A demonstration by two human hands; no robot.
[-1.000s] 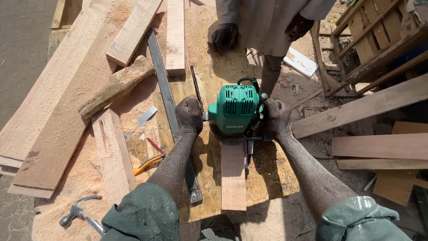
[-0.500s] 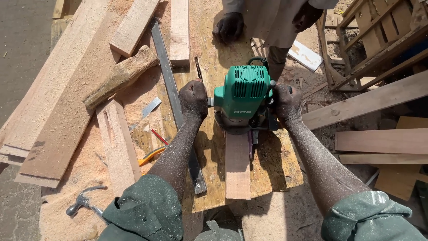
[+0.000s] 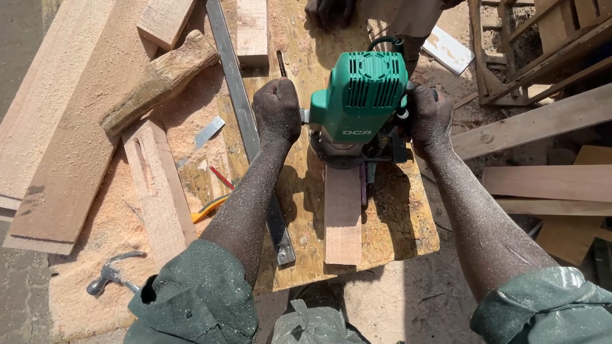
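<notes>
Both hands grip the green router on the wood strip.
Left hand [image 3: 276, 109] and right hand [image 3: 428, 113] have their fingers closed on the router [image 3: 357, 102], now further along the strip [image 3: 342, 216] toward twelve o'clock.

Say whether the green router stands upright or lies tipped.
Upright: the green router stands base-down on the wood strip, vented top facing the camera.

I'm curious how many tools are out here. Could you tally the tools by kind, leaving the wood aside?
Green power router, gripped by the left hand and right hand: 1
Claw hammer: 1
Long metal straightedge: 1
Red pencil: 1
Total: 4
</notes>
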